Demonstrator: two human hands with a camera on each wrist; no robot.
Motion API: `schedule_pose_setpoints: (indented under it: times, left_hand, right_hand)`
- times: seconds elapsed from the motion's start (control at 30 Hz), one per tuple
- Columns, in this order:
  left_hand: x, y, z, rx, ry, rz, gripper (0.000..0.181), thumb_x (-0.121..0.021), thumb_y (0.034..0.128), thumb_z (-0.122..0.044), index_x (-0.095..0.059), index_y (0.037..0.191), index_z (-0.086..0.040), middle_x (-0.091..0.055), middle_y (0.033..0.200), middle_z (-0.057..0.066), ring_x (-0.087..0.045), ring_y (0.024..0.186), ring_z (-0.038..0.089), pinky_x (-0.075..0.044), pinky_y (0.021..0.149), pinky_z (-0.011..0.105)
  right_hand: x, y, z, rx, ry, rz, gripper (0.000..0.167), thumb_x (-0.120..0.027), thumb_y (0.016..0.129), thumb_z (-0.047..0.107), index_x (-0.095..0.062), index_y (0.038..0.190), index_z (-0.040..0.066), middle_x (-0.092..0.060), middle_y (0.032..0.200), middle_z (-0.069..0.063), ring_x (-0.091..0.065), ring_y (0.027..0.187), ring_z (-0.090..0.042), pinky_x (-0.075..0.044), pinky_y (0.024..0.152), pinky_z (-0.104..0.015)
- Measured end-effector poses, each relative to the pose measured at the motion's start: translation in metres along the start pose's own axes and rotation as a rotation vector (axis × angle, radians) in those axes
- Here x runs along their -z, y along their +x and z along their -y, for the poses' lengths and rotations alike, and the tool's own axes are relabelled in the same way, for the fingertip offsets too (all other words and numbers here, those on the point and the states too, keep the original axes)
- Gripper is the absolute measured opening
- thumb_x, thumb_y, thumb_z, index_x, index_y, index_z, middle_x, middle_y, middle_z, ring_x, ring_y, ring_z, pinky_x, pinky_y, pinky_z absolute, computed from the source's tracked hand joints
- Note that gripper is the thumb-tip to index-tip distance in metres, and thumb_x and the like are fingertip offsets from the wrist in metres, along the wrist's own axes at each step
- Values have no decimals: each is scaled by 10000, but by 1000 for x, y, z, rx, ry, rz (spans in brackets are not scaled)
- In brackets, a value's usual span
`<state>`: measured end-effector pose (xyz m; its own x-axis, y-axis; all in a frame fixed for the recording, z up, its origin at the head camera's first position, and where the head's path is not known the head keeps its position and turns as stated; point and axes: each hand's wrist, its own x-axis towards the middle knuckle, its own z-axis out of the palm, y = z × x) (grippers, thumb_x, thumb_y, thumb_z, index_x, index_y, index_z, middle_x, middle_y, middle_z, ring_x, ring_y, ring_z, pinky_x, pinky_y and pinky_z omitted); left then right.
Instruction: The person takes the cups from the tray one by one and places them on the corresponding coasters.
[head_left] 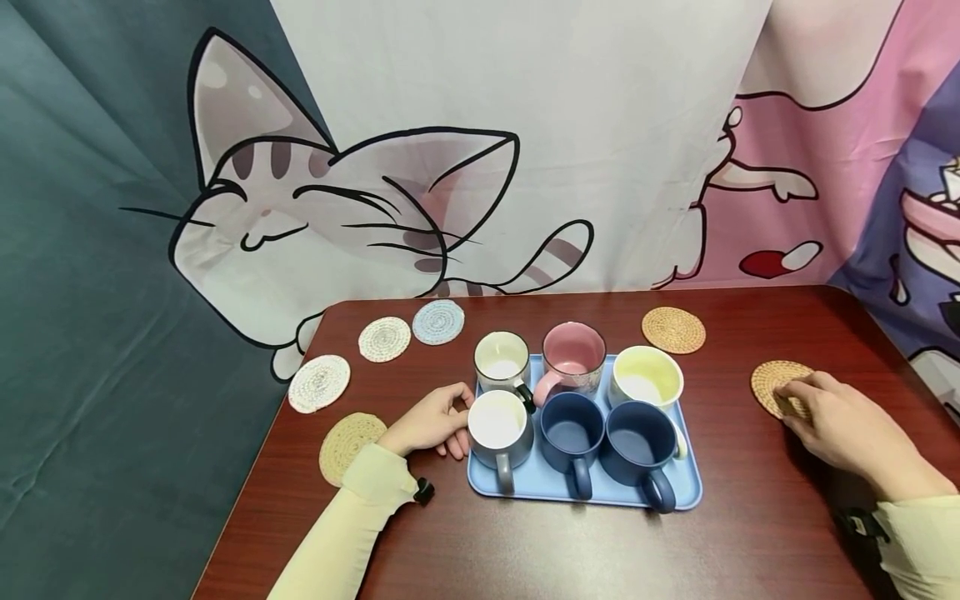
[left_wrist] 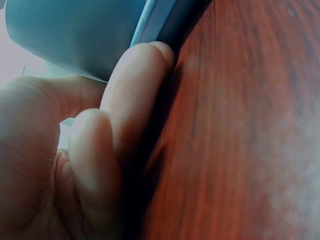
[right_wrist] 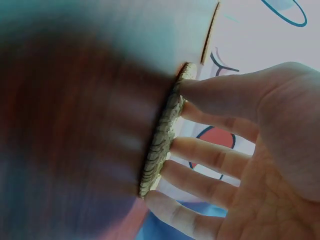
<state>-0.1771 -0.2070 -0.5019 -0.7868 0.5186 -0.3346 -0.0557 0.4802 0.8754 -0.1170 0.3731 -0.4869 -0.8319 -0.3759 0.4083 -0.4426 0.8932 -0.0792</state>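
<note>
Resting nearly straight fingers [right_wrist: 210, 155] on a tan coaster [head_left: 768, 387] at three o'clock from the blue tray [head_left: 542, 486], the right hand [head_left: 838, 423] lies well apart from the left hand [head_left: 429, 422], which touches the tray's edge at nine beside the grey mug [head_left: 487, 450]; remotely, I can't tell whether it pinches.

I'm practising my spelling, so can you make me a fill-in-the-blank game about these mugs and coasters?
1. The tray is light ____.
2. Counting all the mugs on it gives ____.
3. Between the cream mug and the yellow mug, in the far row, stands a mug whose colour is ____.
4. The hand touching a tan coaster is the person's ____ hand.

Missing words: blue; six; pink; right.
</note>
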Motion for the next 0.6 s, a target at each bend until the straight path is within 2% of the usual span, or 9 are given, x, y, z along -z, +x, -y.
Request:
schedule_pose_setpoints:
  times: [0.2,0.6]
  left_hand:
    - [0,-1,0,-1,0,5,185,-557,1067,-243,-523,1115,-68,-732,636,99,-709,505,169,-491,406,256]
    - [0,0,1,8,0,4,184,-558,1065,-238,-522,1117,-66,-735,641,97,-707,507,159,-488,410,251]
  right_hand:
    - [-6,15,0,-5,11,2,397,-866,605,41,-715,969,-7,-650,891,-226,-659,756,-431,-528,692,-614]
    - [-16,41,3,-44,23,38,379,-836,678,24,-708,1027,-50,-671,992,-273,-670,896,-459,-531,790,-630]
